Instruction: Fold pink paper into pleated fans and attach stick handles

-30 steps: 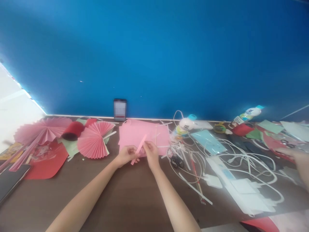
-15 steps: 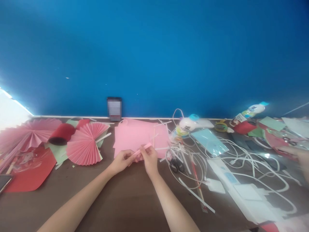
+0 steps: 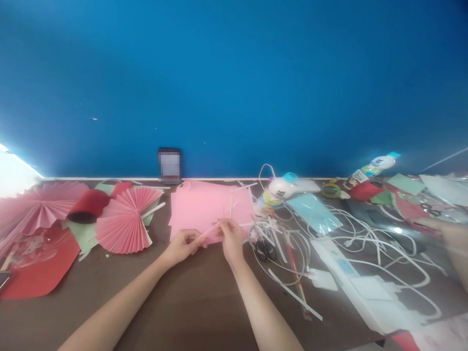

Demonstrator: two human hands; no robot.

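Note:
Between my two hands runs a narrow pink paper strip (image 3: 209,231), held at a slant just above the table. My left hand (image 3: 185,246) pinches its lower left end. At the upper right end, the fingers of my right hand (image 3: 231,238) are closed on the same strip. Behind and partly under my hands lies a stack of pink paper sheets (image 3: 199,204). Black-handled scissors (image 3: 265,249) rest to the right of my right hand among white paper strips. To the left stands a pleated pink paper fan (image 3: 124,222).
A white power strip (image 3: 351,278) with tangled cables (image 3: 380,243) covers the right side. Glue bottles (image 3: 280,189) lie near the blue wall (image 3: 234,87). At far right is another person's hand (image 3: 438,231). Red card (image 3: 54,275) and a red roll (image 3: 89,205) lie left.
My right hand has moved slightly right and down, away from my left, so more of the pink strip shows between them. The whole view has shifted a little.

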